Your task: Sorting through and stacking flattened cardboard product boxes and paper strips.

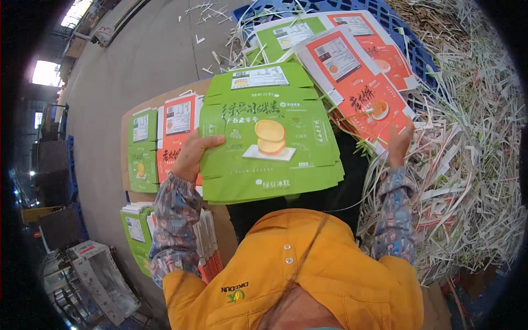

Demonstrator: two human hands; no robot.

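A stack of flat green printed carton blanks (275, 118) lies before me, with pictures of round yellow cakes on it. My left hand (196, 153) grips its left edge, the thumb on top; the fingers underneath are hidden. My right hand (400, 144) is apart from the green stack, beside the lower right corner of a red carton blank (352, 82). Its fingers look spread, with nothing visible in them; whether they touch the red edge is unclear.
More red and green blanks lie on a blue plastic pallet (421, 49) ahead. On the left, stacks of green blanks (144, 151) and red blanks (177, 124) rest on cardboard. Shredded paper strips (467, 181) heap on the right. Scraps litter the grey floor (148, 49).
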